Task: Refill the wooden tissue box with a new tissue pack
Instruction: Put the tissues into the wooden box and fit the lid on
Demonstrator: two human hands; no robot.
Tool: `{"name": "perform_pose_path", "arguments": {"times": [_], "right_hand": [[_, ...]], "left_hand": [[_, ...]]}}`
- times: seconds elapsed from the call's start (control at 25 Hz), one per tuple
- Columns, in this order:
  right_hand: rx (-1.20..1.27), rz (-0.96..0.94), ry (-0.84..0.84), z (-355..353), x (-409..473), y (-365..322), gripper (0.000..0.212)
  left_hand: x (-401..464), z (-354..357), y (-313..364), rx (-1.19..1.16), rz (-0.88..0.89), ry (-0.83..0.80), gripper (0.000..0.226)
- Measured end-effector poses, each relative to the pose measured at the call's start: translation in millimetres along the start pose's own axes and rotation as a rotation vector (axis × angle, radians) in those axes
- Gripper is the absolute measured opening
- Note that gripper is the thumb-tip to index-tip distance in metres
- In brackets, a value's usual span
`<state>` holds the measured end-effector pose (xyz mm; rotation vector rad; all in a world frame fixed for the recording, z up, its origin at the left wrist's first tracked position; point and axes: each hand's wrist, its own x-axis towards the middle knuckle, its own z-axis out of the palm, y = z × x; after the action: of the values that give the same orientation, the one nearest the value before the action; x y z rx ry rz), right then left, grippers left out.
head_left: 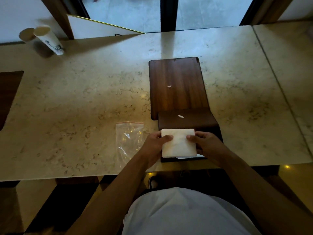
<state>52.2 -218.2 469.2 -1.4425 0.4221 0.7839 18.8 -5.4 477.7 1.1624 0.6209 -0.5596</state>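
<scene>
A white stack of tissues (178,143) sits over the open dark wooden tissue box (188,122) near the table's front edge. My left hand (155,144) grips the stack's left side, thumb on top. My right hand (205,144) holds its right side the same way. The box's flat wooden lid (176,85) lies beyond the box, with a small white scrap on it. An empty clear zip bag (131,138) with a red seal lies just left of my left hand.
The marble table (84,99) stretches wide to the left and right. A white paper cup (49,39) stands at the far left, beside a mirror (101,28) leaning at the back. A seam in the tabletop runs down the right side.
</scene>
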Motion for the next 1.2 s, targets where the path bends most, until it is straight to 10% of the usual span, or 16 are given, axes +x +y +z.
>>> {"name": "perform_pose_path", "arguments": {"times": [0.72,1.2], "right_hand": [[-0.54,-0.033,0.316,-33.6,26.3,21.5,0.021],[-0.779,-0.109,0.409,-33.7,29.5,31.3,0.017]], "left_hand": [[43.0,39.4,-31.1,0.873,0.048,0.322,0.022],[46.3,48.9,-39.3,0.914,0.094,0.397,0.02]]}}
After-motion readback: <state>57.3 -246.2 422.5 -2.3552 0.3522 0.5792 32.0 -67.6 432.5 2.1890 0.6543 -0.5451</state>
